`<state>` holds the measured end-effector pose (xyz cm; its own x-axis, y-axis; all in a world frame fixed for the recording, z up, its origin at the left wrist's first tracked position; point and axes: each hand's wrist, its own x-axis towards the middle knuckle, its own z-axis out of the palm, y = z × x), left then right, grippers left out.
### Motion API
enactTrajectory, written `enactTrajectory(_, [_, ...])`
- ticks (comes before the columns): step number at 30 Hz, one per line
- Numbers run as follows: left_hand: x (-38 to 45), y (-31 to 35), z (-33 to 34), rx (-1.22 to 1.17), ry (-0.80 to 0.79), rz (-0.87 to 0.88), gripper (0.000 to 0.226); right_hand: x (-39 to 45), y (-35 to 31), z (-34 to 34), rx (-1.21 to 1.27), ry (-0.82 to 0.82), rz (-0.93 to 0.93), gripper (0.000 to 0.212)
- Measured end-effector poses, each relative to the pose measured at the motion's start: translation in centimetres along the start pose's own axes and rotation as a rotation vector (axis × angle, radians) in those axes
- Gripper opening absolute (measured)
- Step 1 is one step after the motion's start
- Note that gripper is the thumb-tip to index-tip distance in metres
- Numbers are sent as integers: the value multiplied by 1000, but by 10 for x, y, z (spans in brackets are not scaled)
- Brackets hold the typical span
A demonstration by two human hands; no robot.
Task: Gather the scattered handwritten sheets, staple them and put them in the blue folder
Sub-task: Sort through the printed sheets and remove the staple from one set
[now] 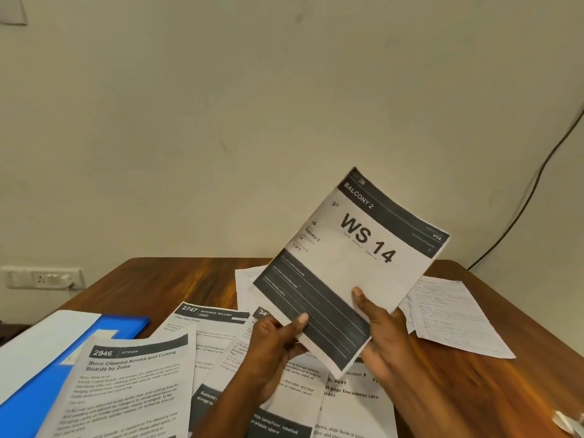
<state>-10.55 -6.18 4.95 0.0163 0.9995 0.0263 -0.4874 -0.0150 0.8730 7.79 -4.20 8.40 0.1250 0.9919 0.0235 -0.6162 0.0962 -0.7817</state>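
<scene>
- A stack of sheets (350, 267), its top page printed "WS 14" and "BALCONY 2", is held tilted in the air above the wooden tabletop (177, 279).
- The left hand (275, 349) grips the stack's lower left edge, thumb on the front, fingers curled behind.
- The right hand (382, 336) holds the stack's lower right edge, thumb pressed on the front page, fingers clamped behind the paper.
- A blue folder (63, 368) lies to the left of the stack, at the tabletop's left edge, with a white sheet on it.
- A printed page headed "2946" (126, 390) lies just beside the folder, overlapping its right side.
- More printed pages (208, 330) lie spread below the stack, under both hands.
- Handwritten sheets (455, 317) lie flat to the right of the stack, partly hidden behind it.
- A wall socket (42, 278) sits far left of the stack; a black cable (521, 200) runs down the wall to the right.
</scene>
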Motion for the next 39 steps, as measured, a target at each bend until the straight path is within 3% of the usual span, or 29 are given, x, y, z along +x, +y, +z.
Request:
enactTrajectory(3, [5,-1,3,101,84,29,63,-4,2,0,-12,4,42,45])
enactTrajectory(7, [12,20,-10,392,143,153,35,9,-15,-10,-18,109,-46,49])
enactTrajectory(10, [15,44,-28,506,124,190,38,28,-41,-29,1,184,-105,58])
enactTrajectory(13, [18,68,-43,623,85,156,55,39,-64,-46,-157,60,-66,52])
enactTrajectory(18, [27,82,-57,777,62,133,28,44,-72,-52,-607,-157,-12,40])
enactTrajectory(22, [31,77,-56,918,95,176,35,50,-58,-50,-720,-182,68,45])
enactTrajectory(26, [30,66,-55,935,186,251,50,53,-46,-49,-793,-121,2,22])
enactTrajectory(30, [28,60,-54,873,191,294,35,57,-39,-50,-709,-107,-87,28])
enactTrajectory(33, [28,58,-54,846,176,331,17,61,-38,-51,-672,-132,-138,45])
enactTrajectory(36, [29,53,-54,835,166,348,13,62,-34,-52,-652,-48,-145,33])
enactTrajectory(39, [30,44,-55,819,173,338,15,61,-21,-56,-677,-7,-115,41])
